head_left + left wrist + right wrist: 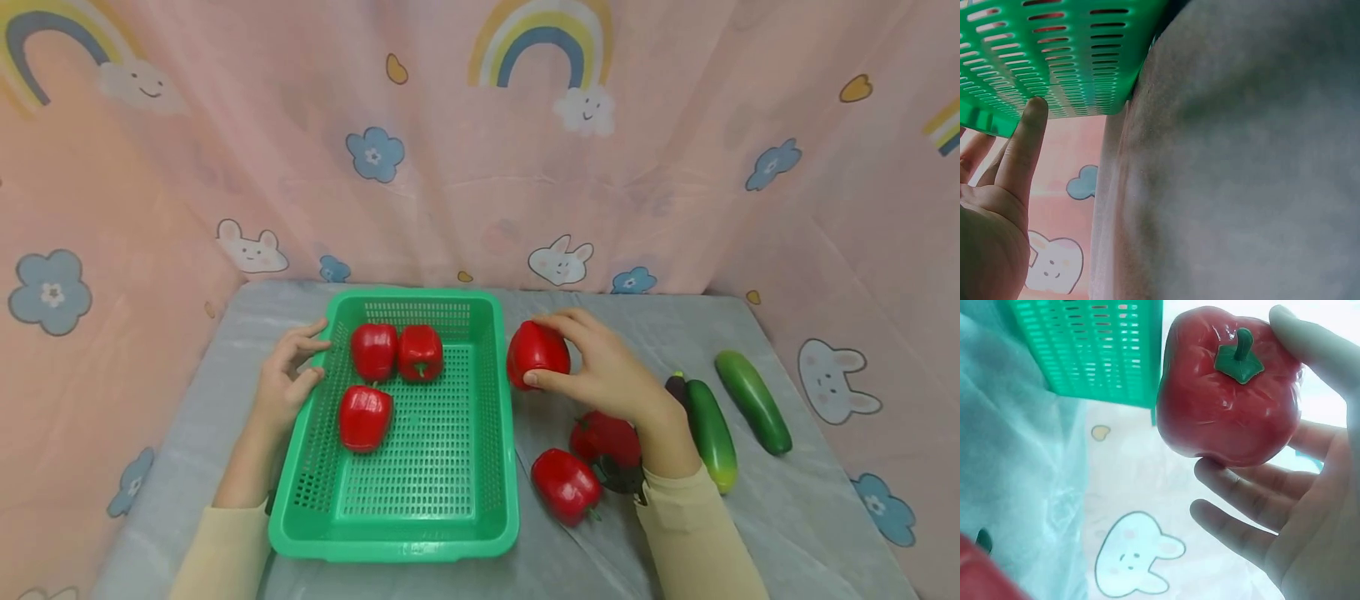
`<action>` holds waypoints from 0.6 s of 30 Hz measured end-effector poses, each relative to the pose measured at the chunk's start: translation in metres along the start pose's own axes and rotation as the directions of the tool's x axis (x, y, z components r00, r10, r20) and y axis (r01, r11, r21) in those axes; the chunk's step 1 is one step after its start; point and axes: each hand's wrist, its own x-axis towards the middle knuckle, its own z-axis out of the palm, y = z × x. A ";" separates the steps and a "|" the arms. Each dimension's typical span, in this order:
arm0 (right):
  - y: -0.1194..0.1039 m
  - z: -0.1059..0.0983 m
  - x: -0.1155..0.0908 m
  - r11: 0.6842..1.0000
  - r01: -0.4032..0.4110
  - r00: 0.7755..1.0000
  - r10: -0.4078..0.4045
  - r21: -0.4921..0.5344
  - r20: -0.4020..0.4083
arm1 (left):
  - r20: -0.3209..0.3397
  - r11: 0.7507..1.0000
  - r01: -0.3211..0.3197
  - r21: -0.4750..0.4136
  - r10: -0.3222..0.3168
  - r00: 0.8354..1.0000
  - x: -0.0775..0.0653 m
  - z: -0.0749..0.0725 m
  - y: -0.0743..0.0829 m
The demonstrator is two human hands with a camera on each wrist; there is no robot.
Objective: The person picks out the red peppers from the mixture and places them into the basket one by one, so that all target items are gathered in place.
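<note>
A red bell pepper (542, 354) is held by my right hand (600, 364), thumb on the near side and fingers on the far side, just right of the green basket (405, 550). The right wrist view shows the pepper's green stem (1242, 357) facing the camera. Three red bell peppers lie inside the basket: two side by side at the back, and one pepper (365, 418) nearer on the left. At the basket's left side, my left hand (283, 379) touches the outer wall and rim; in the left wrist view a fingertip (1037, 106) rests against the slotted wall.
Right of the basket lie a red bell pepper (566, 486) and another dark red one (604, 435), partly shaded by the right arm. Farther right are two green cucumber-like vegetables (752, 402) and a dark eggplant (677, 387). A pink printed curtain (450, 225) borders the grey-covered table (810, 517).
</note>
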 end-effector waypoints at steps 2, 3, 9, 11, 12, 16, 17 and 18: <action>-0.004 0.000 0.001 1.000 0.008 1.000 -0.008 -0.007 0.000 | -0.001 1.000 0.003 -0.005 -0.003 1.000 0.000 0.000 0.000; -0.007 0.000 0.002 1.000 0.012 1.000 -0.012 -0.008 0.000 | -0.004 1.000 0.006 -0.007 -0.006 1.000 0.000 0.000 0.000; -0.021 0.004 0.012 0.998 0.053 0.999 -0.053 -0.018 -0.004 | -0.013 1.000 0.009 -0.006 -0.009 1.000 0.001 0.000 0.003; -0.026 0.006 0.015 0.998 0.066 0.998 -0.066 -0.010 0.007 | -0.008 1.000 0.005 -0.002 -0.005 1.000 0.001 0.001 0.004; -0.028 0.007 0.017 0.997 0.071 0.997 -0.071 -0.005 0.015 | -0.005 1.000 0.002 -0.001 -0.002 1.000 0.001 0.001 0.004; -0.037 0.011 0.024 0.996 0.092 0.995 -0.092 0.006 0.040 | -0.006 1.000 -0.007 0.000 0.007 1.000 0.001 0.001 0.003; -0.039 0.012 0.025 0.995 0.097 0.994 -0.097 0.007 0.043 | -0.006 1.000 -0.007 0.000 0.007 1.000 0.001 0.001 0.003; -0.041 0.013 0.027 0.995 0.101 0.994 -0.101 0.008 0.048 | -0.007 1.000 -0.006 0.000 0.006 1.000 0.001 0.001 0.003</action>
